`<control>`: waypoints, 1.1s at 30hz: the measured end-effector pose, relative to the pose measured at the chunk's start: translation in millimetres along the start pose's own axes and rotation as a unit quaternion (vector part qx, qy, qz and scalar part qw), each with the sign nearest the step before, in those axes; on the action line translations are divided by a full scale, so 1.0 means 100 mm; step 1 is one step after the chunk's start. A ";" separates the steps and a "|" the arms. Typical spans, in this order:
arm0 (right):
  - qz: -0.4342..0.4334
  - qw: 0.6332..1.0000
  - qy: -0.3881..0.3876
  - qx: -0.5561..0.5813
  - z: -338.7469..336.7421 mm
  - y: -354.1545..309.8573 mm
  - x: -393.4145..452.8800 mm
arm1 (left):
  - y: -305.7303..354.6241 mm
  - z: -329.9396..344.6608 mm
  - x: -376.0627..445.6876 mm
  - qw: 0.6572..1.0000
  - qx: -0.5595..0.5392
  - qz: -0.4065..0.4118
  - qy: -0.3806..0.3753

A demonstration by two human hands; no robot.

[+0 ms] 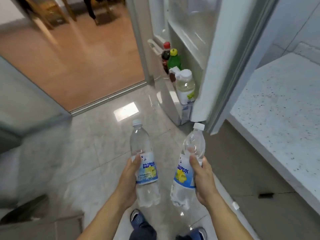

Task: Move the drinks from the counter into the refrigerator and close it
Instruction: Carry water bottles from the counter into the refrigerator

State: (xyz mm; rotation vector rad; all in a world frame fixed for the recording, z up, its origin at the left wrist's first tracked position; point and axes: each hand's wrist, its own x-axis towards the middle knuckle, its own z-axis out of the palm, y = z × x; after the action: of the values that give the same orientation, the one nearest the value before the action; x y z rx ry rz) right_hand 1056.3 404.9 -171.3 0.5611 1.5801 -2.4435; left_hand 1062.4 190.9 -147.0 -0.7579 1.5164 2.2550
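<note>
My left hand (pixel 127 181) grips a clear water bottle (pixel 143 163) with a blue and yellow label and a white cap. My right hand (pixel 201 177) grips a second bottle of the same kind (pixel 187 170), tilted a little to the right. Both are held over the floor in front of the open refrigerator door (pixel 214 54). The door's lower shelf holds a dark cola bottle with a red cap (pixel 165 54), a green bottle with a yellow cap (pixel 174 61) and a pale yellow drink with a white cap (pixel 185 85).
A speckled white counter (pixel 277 108) runs along the right. The glossy tiled floor (pixel 103 135) meets a wooden floor (pixel 78 58) at a doorway threshold. A grey cabinet stands at the left. My blue shoes (pixel 138 220) show at the bottom.
</note>
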 end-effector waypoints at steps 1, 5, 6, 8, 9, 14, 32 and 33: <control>0.006 1.000 -0.012 -0.004 0.17 0.03 0.02 | 0.06 -0.14 -0.01 1.000 -0.010 0.005 0.004; 0.021 0.998 -0.050 -0.045 0.88 0.20 0.11 | 0.38 -0.74 -0.01 1.000 -0.005 0.021 0.019; 0.023 0.997 -0.055 -0.055 1.07 0.26 0.13 | 0.47 -0.90 0.00 0.999 0.001 0.024 0.021; 0.024 0.995 -0.066 -0.074 1.43 0.36 0.16 | 0.63 -1.19 0.02 0.999 0.000 0.036 0.029; 0.024 0.994 -0.074 -0.083 1.59 0.41 0.18 | 0.70 -1.32 0.03 0.999 -0.003 0.046 0.030; 0.026 0.988 -0.098 -0.116 2.30 0.55 0.33 | 1.04 -1.84 0.10 0.997 -0.020 0.056 0.045; 0.054 0.987 -0.108 -0.107 3.69 0.60 2.07 | 2.32 -2.27 1.58 0.993 0.055 0.066 0.083; 0.054 0.987 -0.109 -0.101 3.77 0.52 2.23 | 2.45 -2.24 1.72 0.992 0.055 0.071 0.085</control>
State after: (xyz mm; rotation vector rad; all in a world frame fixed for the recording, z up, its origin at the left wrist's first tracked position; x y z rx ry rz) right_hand 789.3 53.6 -167.9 0.3237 1.6346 -2.1502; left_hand 848.2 -115.6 -130.3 -0.8527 1.8104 2.2316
